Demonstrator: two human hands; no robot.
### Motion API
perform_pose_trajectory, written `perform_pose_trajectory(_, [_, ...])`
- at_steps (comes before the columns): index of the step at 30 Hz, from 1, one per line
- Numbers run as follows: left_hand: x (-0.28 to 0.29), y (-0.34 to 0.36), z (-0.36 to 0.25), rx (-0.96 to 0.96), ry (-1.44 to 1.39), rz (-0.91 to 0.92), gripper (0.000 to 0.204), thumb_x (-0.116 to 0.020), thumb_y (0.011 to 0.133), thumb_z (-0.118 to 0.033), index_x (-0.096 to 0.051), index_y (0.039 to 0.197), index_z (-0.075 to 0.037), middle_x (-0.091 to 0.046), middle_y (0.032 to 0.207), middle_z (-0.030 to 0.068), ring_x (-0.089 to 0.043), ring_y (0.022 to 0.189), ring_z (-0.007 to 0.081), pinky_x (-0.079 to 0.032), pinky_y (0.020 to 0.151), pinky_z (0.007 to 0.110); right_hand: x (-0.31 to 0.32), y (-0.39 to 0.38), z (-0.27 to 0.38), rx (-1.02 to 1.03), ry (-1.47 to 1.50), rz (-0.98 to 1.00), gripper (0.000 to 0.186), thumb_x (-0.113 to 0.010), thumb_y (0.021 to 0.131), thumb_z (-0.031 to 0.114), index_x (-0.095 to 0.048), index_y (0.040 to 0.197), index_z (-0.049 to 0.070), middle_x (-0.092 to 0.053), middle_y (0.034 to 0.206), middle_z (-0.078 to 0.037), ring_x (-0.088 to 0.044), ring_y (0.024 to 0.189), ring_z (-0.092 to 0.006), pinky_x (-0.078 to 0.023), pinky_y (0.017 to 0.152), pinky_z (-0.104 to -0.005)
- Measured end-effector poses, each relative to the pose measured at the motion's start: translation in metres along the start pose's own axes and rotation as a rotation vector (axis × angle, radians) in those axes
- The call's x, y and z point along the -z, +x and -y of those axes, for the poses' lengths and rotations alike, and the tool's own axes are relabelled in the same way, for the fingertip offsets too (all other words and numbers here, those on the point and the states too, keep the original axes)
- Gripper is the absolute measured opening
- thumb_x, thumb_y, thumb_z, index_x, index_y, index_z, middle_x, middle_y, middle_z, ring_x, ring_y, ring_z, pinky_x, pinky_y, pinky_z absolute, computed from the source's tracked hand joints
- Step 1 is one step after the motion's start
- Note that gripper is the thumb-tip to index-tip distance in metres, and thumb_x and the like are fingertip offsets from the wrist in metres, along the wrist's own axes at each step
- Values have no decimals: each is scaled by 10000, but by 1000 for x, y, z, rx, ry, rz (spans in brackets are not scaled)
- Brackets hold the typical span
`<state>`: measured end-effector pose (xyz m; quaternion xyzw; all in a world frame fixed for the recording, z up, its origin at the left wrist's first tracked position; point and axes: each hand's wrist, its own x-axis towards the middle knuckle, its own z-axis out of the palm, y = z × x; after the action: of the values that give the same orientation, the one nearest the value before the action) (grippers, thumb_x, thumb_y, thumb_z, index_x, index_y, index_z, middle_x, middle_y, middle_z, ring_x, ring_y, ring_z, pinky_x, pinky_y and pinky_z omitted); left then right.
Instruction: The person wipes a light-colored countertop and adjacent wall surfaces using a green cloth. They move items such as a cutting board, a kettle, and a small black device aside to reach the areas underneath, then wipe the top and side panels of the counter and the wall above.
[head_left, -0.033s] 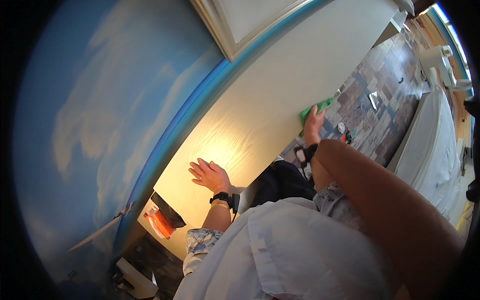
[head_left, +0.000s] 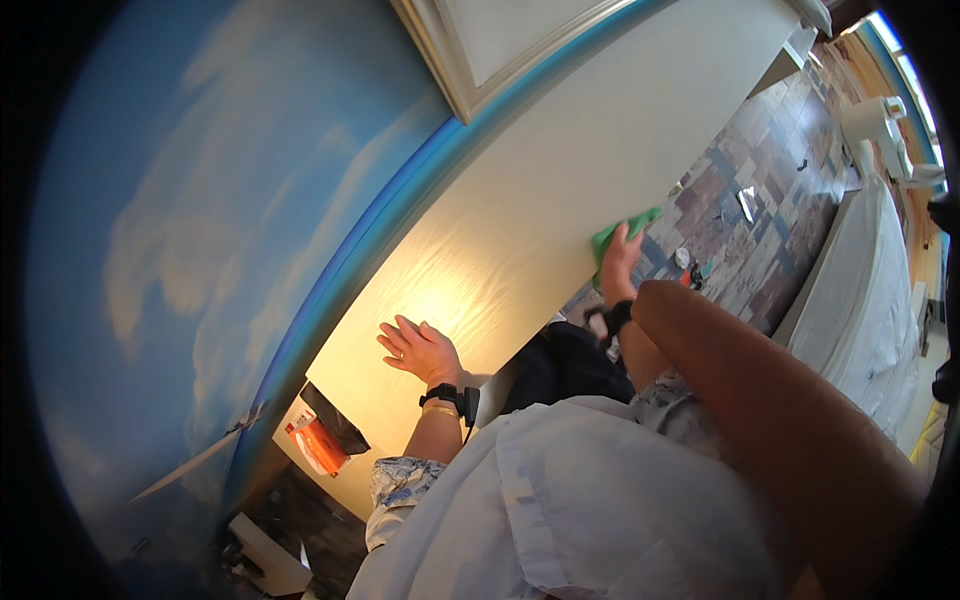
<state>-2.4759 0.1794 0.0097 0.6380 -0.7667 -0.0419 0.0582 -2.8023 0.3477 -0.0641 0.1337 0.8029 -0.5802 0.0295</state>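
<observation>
Shifted slightly toward the left hand [head_left: 420, 354] since the earlier frame, the green cloth [head_left: 604, 241] and the right hand [head_left: 619, 264] are now seen a little farther back along the edge of the cream surface [head_left: 560, 180]. Nearest, the view is filled by a white garment [head_left: 600, 490]. A black wristband [head_left: 440, 394] is worn on the left wrist. The left hand is laid palm-down on the surface, its fingers loosely spread, beside a warm patch of light. Farther out, the cloth is held at the edge, the right hand's fingers bent over it. Beyond are seen a cloud-painted blue wall [head_left: 220, 200] at the left, and patchwork-patterned flooring [head_left: 735, 190] and white sheeting [head_left: 860, 290] at the right.
</observation>
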Motion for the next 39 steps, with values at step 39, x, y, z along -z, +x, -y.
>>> perform_pose_trajectory(39, [9, 0, -3, -15, -78, 20, 566, -428, 1032, -344, -397, 1499, -26, -226, 1636, 281, -111, 1533, 481, -73, 1168, 709, -172, -26, 142, 1151, -874, 318, 454, -655, 875, 310, -625, 1310, 181, -517, 1414, -59, -407, 1381, -315, -358, 1048, -585])
